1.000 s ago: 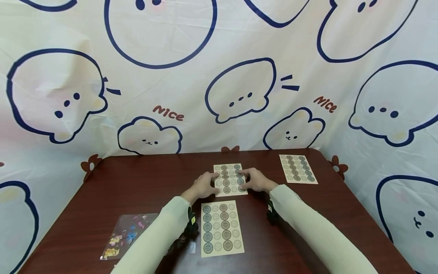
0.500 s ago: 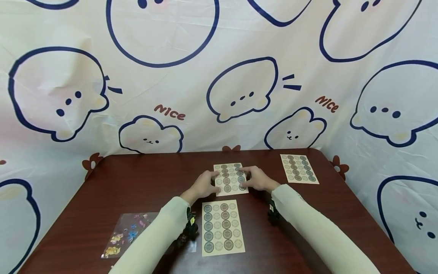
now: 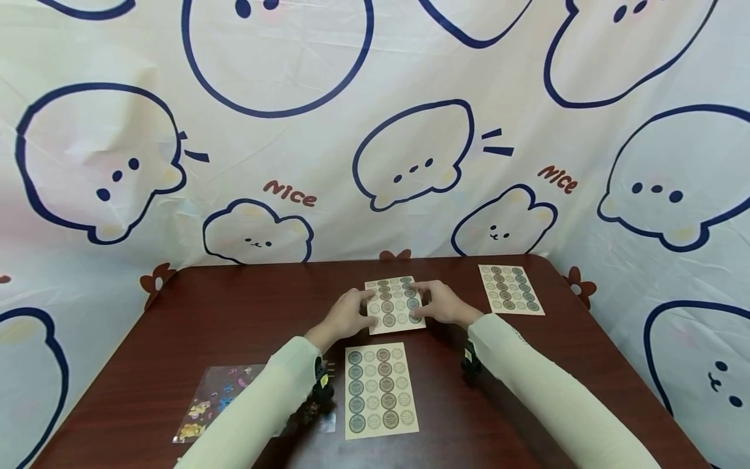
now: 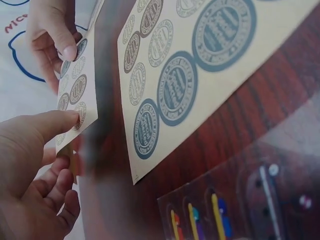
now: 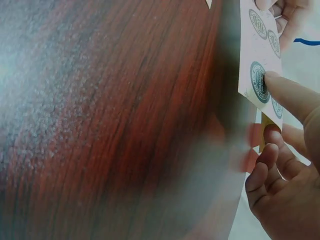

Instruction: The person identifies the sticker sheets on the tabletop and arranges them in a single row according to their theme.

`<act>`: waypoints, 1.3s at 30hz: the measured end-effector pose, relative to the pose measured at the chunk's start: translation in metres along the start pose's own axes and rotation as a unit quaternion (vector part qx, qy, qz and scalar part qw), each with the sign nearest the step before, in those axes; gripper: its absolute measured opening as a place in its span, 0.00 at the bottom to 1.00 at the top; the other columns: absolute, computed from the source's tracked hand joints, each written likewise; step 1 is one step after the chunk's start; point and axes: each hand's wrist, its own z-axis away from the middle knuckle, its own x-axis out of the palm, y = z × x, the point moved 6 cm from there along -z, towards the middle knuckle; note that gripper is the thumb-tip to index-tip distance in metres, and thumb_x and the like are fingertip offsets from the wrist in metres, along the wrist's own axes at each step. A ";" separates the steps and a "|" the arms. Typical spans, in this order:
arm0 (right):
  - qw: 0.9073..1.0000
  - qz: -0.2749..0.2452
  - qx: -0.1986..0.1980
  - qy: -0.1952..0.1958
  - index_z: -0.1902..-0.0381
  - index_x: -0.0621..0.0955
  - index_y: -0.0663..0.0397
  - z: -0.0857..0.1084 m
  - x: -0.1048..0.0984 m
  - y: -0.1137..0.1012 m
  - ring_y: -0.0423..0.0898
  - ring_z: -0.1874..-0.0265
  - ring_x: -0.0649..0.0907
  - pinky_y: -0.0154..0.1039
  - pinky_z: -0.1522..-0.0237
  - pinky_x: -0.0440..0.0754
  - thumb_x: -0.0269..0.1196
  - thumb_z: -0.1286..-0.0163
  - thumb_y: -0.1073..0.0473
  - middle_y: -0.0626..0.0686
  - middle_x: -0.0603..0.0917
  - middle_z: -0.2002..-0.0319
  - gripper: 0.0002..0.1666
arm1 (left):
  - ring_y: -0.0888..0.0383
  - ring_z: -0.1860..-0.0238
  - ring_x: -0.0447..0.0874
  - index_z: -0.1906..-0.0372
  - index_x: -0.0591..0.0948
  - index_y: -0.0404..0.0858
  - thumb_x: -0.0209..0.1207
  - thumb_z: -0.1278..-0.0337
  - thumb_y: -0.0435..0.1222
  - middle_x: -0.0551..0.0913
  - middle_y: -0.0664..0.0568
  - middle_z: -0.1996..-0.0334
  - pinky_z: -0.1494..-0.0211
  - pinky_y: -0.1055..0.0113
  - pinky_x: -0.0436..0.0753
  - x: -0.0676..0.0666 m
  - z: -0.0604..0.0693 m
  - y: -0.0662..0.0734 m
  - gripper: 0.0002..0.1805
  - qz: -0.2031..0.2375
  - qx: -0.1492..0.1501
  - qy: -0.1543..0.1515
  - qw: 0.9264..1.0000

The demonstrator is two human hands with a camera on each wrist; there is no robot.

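Observation:
A cream sheet of round stickers (image 3: 395, 305) is held between both hands over the back middle of the table. At its left edge my left hand (image 3: 344, 314) pinches it, thumb on top and fingers beneath in the left wrist view. My right hand (image 3: 442, 304) grips the right edge the same way; the thumb presses a dark sticker in the right wrist view. In both wrist views the sheet's near edge stands off the tabletop. Closer to me lies a second sticker sheet (image 3: 381, 391), flat, with columns of dark and pale circles.
A third sticker sheet (image 3: 511, 289) lies at the table's back right. To the left, a clear packet of colourful figures (image 3: 213, 400) is partly under the left sleeve. The dark wooden table (image 3: 252, 306) meets a cartoon-printed curtain (image 3: 328, 234) behind and at the sides.
Both hands have raised the held sheet slightly, its far edge now a little higher in the head view. The other sheets and the packet stay where they were.

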 end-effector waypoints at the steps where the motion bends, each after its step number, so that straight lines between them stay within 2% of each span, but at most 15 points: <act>1: 1.000 0.001 0.000 0.000 0.29 0.74 0.57 0.000 0.000 0.000 0.46 0.66 0.76 0.36 0.63 0.74 0.73 0.38 0.62 0.53 0.81 0.63 0.39 | 0.55 0.62 0.69 0.29 0.73 0.37 0.69 0.42 0.35 0.76 0.47 0.55 0.59 0.63 0.72 -0.001 0.000 0.000 0.35 -0.002 0.001 0.001 1.000; 15: 1.000 0.002 -0.025 -0.003 0.29 0.73 0.56 0.011 -0.004 -0.002 0.45 0.66 0.77 0.37 0.63 0.75 0.73 0.38 0.58 0.53 0.82 0.59 0.40 | 0.56 0.62 0.71 0.30 0.75 0.38 0.69 0.40 0.37 0.79 0.46 0.56 0.61 0.63 0.72 -0.013 0.011 0.014 0.32 -0.022 0.025 0.015 0.999; 22: 1.000 0.010 -0.027 -0.009 0.28 0.73 0.55 0.018 -0.003 -0.004 0.48 0.55 0.79 0.40 0.52 0.75 0.73 0.37 0.57 0.53 0.83 0.53 0.40 | 0.56 0.64 0.70 0.31 0.75 0.39 0.69 0.40 0.38 0.78 0.49 0.59 0.63 0.64 0.69 -0.015 0.018 0.019 0.32 -0.042 0.028 0.018 0.999; 28: 1.000 0.014 -0.025 -0.010 0.28 0.73 0.54 0.026 -0.005 -0.009 0.49 0.49 0.77 0.47 0.41 0.74 0.73 0.36 0.57 0.55 0.82 0.44 0.40 | 0.57 0.65 0.70 0.31 0.76 0.40 0.69 0.41 0.39 0.79 0.50 0.60 0.63 0.64 0.70 -0.014 0.022 0.020 0.32 -0.049 0.026 0.020 0.998; 35: 0.999 0.010 -0.039 -0.012 0.28 0.72 0.55 0.040 -0.007 -0.016 0.50 0.45 0.77 0.53 0.35 0.73 0.72 0.35 0.57 0.59 0.79 0.37 0.39 | 0.57 0.66 0.70 0.32 0.77 0.40 0.69 0.41 0.39 0.80 0.47 0.59 0.64 0.65 0.69 -0.015 0.030 0.024 0.31 -0.041 0.038 0.019 0.998; 39: 0.999 0.013 -0.043 -0.008 0.27 0.72 0.54 0.045 -0.009 -0.015 0.53 0.39 0.76 0.57 0.31 0.71 0.71 0.35 0.56 0.60 0.78 0.35 0.39 | 0.58 0.66 0.70 0.32 0.77 0.40 0.70 0.41 0.39 0.80 0.47 0.60 0.64 0.65 0.69 -0.015 0.035 0.028 0.31 -0.037 0.044 0.023 0.998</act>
